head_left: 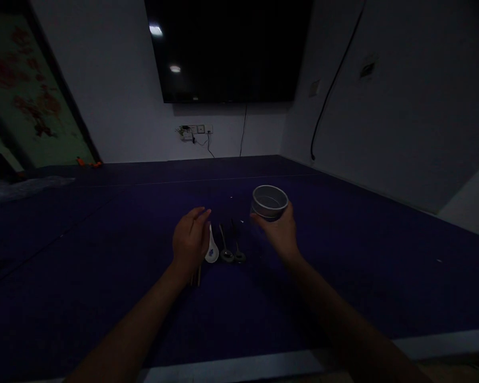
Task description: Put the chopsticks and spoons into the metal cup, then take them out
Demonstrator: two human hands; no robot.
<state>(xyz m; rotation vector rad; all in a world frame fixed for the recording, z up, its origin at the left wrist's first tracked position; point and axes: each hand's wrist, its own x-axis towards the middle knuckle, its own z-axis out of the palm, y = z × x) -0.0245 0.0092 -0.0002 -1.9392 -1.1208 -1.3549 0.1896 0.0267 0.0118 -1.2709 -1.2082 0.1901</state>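
My right hand [278, 229] is wrapped round a round cup-like container [268, 213] with a pale rim, its mouth tilted towards me. My left hand [190, 236] hovers over the utensils with its fingers bent and apart, apparently holding nothing. Beside it a white soup spoon [212, 252] with a blue mark lies on the dark blue surface, its handle partly behind my fingers. Two metal spoons, one [226, 254] nearer the soup spoon and the other [239, 256] to its right, lie alongside. Below my left hand the ends of chopsticks [199, 276] show; the rest is hidden.
The room is dim. A dark blue covering [343, 255] spreads to the walls, with a pale front edge [243, 367]. A large television [231, 53] hangs above wall sockets [199, 129]. A cable [331, 88] runs down the right wall. Clear plastic sheeting [24, 189] lies far left.
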